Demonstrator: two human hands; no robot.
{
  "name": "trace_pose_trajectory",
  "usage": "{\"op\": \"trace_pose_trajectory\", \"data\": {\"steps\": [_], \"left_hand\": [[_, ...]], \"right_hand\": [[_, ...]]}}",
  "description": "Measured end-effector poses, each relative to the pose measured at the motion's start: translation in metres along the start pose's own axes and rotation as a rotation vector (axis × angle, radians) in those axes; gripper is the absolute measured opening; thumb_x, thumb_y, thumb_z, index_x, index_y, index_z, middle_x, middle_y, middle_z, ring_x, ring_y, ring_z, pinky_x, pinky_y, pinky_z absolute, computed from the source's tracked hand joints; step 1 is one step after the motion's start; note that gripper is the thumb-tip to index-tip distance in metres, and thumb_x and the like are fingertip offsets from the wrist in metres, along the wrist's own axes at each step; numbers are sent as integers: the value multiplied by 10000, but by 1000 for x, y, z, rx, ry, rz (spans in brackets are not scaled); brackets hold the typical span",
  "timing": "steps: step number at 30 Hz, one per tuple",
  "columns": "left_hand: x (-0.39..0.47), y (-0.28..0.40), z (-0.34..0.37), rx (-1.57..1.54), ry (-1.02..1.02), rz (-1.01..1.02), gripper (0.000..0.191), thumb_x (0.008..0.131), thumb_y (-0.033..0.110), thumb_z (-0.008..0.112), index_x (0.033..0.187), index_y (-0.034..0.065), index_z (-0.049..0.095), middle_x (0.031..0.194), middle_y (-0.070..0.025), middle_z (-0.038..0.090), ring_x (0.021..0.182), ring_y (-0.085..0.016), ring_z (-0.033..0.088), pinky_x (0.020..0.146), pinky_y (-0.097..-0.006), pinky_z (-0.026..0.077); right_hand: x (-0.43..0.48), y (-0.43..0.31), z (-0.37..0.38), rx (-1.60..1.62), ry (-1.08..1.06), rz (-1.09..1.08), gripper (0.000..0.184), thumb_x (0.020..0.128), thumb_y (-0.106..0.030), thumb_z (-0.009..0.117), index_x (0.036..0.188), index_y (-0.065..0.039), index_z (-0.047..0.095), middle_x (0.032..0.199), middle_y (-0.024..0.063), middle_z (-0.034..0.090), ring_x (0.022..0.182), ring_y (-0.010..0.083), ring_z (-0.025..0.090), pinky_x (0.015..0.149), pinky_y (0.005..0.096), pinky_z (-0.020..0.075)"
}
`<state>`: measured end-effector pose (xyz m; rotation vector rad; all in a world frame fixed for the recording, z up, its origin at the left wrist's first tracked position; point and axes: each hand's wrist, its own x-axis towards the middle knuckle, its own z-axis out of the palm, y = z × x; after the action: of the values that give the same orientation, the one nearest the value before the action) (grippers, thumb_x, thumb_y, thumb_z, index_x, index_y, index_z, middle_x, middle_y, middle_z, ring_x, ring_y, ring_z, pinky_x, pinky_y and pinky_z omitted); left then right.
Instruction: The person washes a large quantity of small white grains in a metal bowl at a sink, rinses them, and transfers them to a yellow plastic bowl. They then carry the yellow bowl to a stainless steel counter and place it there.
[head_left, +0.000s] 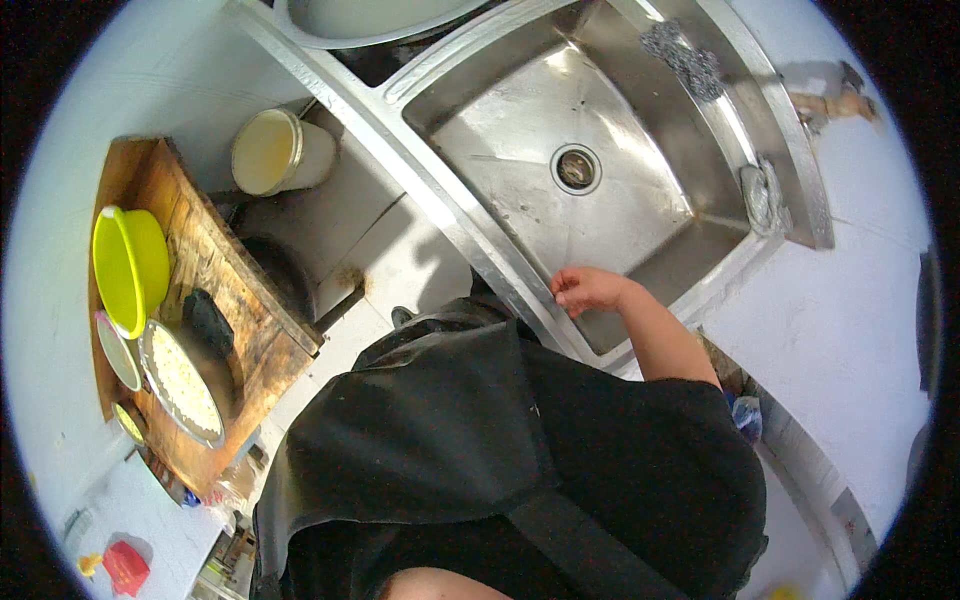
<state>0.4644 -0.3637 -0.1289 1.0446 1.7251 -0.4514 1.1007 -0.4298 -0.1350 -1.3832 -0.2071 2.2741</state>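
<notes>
My right hand (589, 292) is over the near rim of a stainless steel sink (517, 165), its fingers loosely curled and nothing visible between them. Whether the fingertips touch the rim I cannot tell. The bare basin floor slopes to a round drain (576, 169) with some dark residue in it. On the far ledge lies a grey steel-wool scourer (682, 60), and a crumpled grey cloth (763, 199) hangs at the right corner. My left hand is out of view; a bit of bare skin shows at the bottom edge.
To the left, a worn wooden table (262, 292) carries a lime-green basin (142, 262), a metal bowl of pale chopped food (184, 382) and a black cloth-like item (208, 322). A white bucket (281, 154) stands behind it. A large metal basin (375, 19) sits beside the sink.
</notes>
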Motion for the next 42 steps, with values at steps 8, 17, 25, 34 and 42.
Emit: {"op": "trace_pose_trajectory", "data": {"steps": [8, 17, 25, 34, 42], "left_hand": [[-15, -19, 15, 2, 2, 145, 372, 795, 311, 575, 1068, 59, 563, 1027, -105, 598, 950, -212, 567, 845, -309, 438], [-27, -34, 39, -159, 151, 48, 328, 750, 267, 577, 1009, 66, 595, 934, -107, 628, 891, -220, 591, 791, -313, 459], [-2, -185, 68, -462, 259, 26, 349, 712, 269, 602, 982, 49, 604, 906, -125, 635, 853, -246, 603, 753, -336, 464], [10, -309, 25, -642, 618, 77, 282, 779, 264, 540, 902, 16, 594, 812, -166, 619, 788, -310, 596, 706, -360, 463], [18, -219, -205, -249, 1269, 513, 525, 778, 279, 556, 1214, 34, 398, 1318, -147, 353, 1225, -300, 319, 1004, -408, 262]], "right_hand": [[-17, -9, 8, -313, 75, 136, 178, 687, -100, 667, 801, -63, 536, 661, 6, 529, 593, 108, 519, 529, 245, 401], [1, -31, 16, -534, 238, 8, 197, 732, -97, 643, 822, -48, 475, 743, 43, 514, 676, 166, 529, 599, 312, 475], [-4, 1, 16, 38, 445, -476, 89, 793, -38, 563, 829, -89, 500, 691, -15, 488, 623, 113, 494, 561, 200, 451], [153, -64, 345, -246, 26, -539, 171, 820, -85, 575, 962, 4, 541, 867, 56, 562, 795, 134, 538, 717, 228, 451], [299, -100, 643, -1160, -238, -805, 288, 863, -244, 505, 1007, -10, 592, 761, 35, 587, 640, 110, 524, 607, 226, 436]]}}
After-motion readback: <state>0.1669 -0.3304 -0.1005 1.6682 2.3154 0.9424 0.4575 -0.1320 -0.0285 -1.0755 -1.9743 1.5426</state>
